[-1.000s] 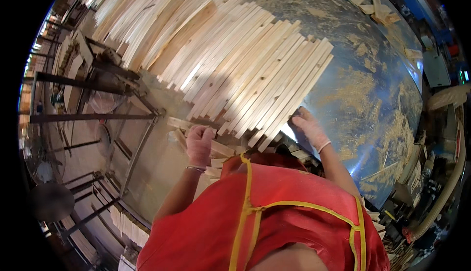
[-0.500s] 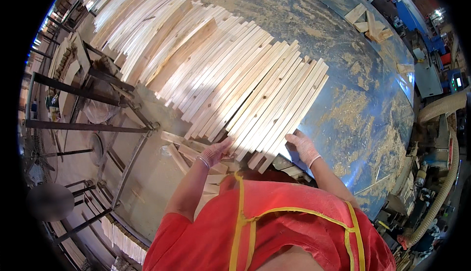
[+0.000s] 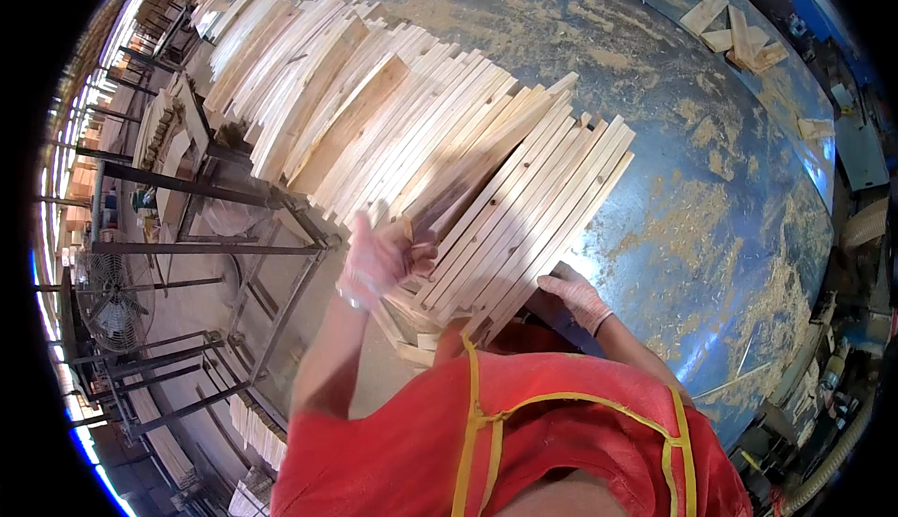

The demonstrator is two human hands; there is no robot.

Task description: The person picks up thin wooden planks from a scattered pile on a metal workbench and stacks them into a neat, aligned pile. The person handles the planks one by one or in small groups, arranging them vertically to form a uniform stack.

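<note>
A long row of pale wooden strips (image 3: 552, 208) lies side by side on the metal-topped table. My left hand (image 3: 379, 255), in a pale glove, is raised over the near ends at the left, its fingers apart and slightly blurred by motion. Just beyond these fingers, one wooden strip (image 3: 491, 161) is tipped up out of line with its neighbours, a dark gap on its right. Whether the hand touches its near end cannot be made out. My right hand (image 3: 575, 300), also gloved, rests near the table's front edge, to the right of the last strips, fingers extended and nothing visible in it.
Sawdust covers much of the table (image 3: 645, 208). Short wood offcuts (image 3: 739, 35) lie at its far right. A dark metal frame (image 3: 206, 247) and a fan (image 3: 112, 302) stand to the left. A ribbed hose (image 3: 828, 475) runs at the lower right.
My left hand has risen from the strips' near ends and moved up and left. One strip has tipped up. My right hand has shifted slightly left and down. The view has turned a little.
</note>
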